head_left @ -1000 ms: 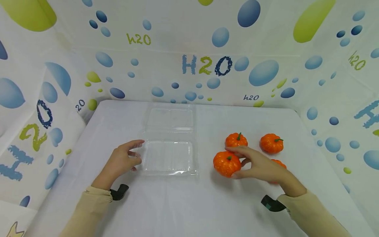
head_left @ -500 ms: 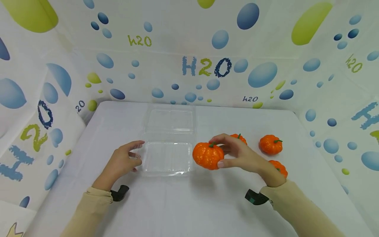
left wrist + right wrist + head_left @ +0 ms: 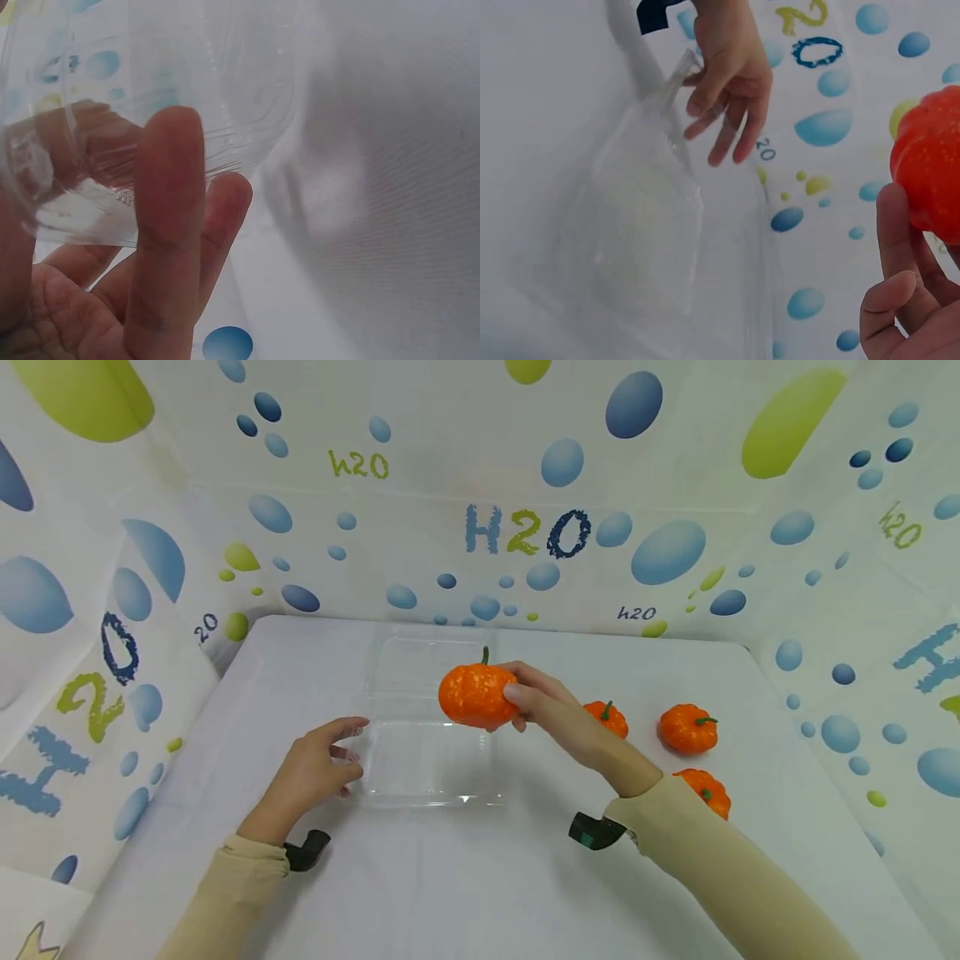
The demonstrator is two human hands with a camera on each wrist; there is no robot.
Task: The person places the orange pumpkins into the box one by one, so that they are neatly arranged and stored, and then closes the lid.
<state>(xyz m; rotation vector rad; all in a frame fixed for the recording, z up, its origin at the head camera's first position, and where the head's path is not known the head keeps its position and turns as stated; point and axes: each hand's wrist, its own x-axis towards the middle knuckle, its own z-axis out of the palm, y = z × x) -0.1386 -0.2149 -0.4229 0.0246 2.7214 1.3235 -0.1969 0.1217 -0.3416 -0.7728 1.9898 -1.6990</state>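
Note:
My right hand (image 3: 553, 710) pinches a small orange toy pumpkin (image 3: 474, 695) with a green stem, thumb in front and fingers behind. It is held up over the clear plastic container (image 3: 429, 800), overlapping the hinge between tray and raised lid (image 3: 401, 645) in the head view. My left hand (image 3: 315, 766) is at the container's left side, fingers spread and loosely bent. In the left wrist view its fingers (image 3: 169, 176) lie against the transparent wall. Part of that hand shows through the plastic. In the right wrist view the pumpkin (image 3: 934, 165) sits at the right edge above my fingers.
Three more orange pumpkins lie on the right: one (image 3: 609, 720) partly behind my right wrist, another (image 3: 687, 729) farther right, and a third (image 3: 708, 793) partly covered by the sleeve. White cloth (image 3: 450, 893) covers the table. A printed curtain (image 3: 420, 552) stands behind.
My right hand has carried the pumpkin left and upward from beside the other pumpkins to over the container, its stem now pointing up. My left hand has stayed at the container's side.

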